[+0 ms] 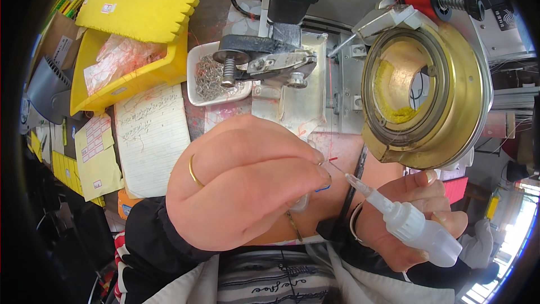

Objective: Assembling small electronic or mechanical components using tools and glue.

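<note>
My end: right hand [382, 236] grasping squeeze bottle [428, 235], nozzle [358, 183] just beside red thread [333, 159]. Left hand [242, 180] pinching tiny piece [320, 163], can't tell what. Bottle's probably light, squishy; I'd grip body, spare nozzle.

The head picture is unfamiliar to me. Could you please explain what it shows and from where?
It comes from a wide fisheye camera worn on the person's head, looking down, so edges bend. You see two bare hands, no robot. The left hand has its fingers pinched beside a short red piece; whether they grip something tiny is hard to tell. The right hand holds a white squeeze bottle, its thin nozzle pointing toward those fingers. Beyond them are a black box, a brass-coloured ring and a red thread spool. On the table are a white tray of metal pieces, a yellow bin and a notebook.
</note>
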`<state>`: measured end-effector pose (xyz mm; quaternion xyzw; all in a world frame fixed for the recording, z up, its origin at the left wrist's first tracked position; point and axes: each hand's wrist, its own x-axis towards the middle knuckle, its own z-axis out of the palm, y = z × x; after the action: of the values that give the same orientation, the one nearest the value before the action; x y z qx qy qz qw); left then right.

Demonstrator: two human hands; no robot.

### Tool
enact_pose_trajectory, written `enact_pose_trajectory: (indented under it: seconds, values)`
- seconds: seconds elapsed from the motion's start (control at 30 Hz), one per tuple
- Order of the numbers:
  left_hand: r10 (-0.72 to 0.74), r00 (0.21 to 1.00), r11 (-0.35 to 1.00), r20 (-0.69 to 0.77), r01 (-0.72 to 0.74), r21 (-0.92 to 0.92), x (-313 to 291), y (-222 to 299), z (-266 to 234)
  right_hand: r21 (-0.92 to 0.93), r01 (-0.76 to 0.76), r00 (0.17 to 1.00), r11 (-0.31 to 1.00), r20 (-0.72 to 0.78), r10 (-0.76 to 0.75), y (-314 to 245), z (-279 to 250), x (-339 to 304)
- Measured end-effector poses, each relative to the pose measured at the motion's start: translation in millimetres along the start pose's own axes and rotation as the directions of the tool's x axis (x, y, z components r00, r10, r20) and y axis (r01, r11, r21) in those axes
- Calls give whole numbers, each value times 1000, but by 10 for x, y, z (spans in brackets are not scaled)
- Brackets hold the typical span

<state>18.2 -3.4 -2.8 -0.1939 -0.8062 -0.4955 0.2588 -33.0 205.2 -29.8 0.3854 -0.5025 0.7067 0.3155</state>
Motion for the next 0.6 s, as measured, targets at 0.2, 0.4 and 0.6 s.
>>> enact_pose_trajectory:
  seconds: [0.2,0.4,0.6]
  values:
    - [-130,991,970,28,133,-202,5,-108,70,13,-98,995,995,13,98,-24,70,56]
    - [-278,960,847,23,256,-466,38,-137,145,32,-149,989,988,-14,150,-50,71,87]
    - [-222,969,872,105,246,-423,105,-173,59,52,-167,986,985,-2,168,-41,59,73]
